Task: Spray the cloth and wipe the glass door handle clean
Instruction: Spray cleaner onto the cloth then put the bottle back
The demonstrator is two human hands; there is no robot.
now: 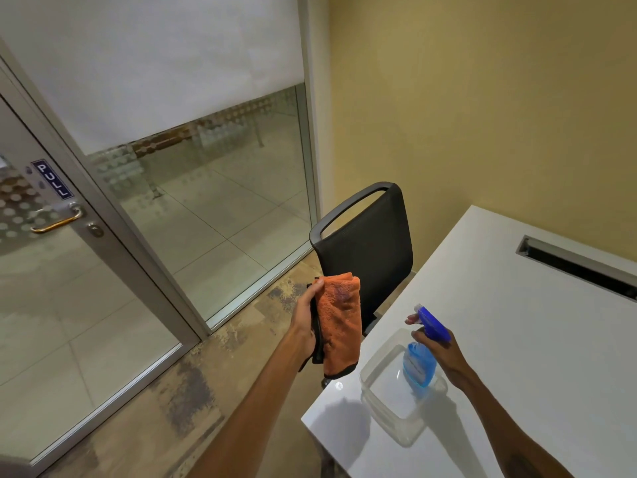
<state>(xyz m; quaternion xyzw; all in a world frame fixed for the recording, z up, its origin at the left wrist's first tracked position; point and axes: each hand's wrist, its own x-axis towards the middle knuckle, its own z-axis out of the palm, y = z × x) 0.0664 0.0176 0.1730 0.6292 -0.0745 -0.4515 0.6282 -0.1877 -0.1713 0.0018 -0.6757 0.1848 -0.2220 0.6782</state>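
Head view: my left hand grips the folded orange microfibre cloth; right hand clamps the blue spray bottle, nozzle aimed at 9 o'clock toward cloth. Brass door handle lies at 10 o'clock, nearer my left hand.

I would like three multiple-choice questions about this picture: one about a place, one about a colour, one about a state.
1. Where is the door handle?
A. far left, under the PULL sign
B. on the yellow wall
C. on the chair

2. What colour is the cloth?
A. green
B. orange
C. white

3. What is the right hand doing?
A. resting flat on the table
B. holding the blue spray bottle, nozzle towards the cloth
C. gripping the chair

Answers:
1 A, the brass handle sits on the glass door just below the sign.
2 B, the folded cloth in the left hand is orange.
3 B, its fingers wrap the bottle over the clear container.
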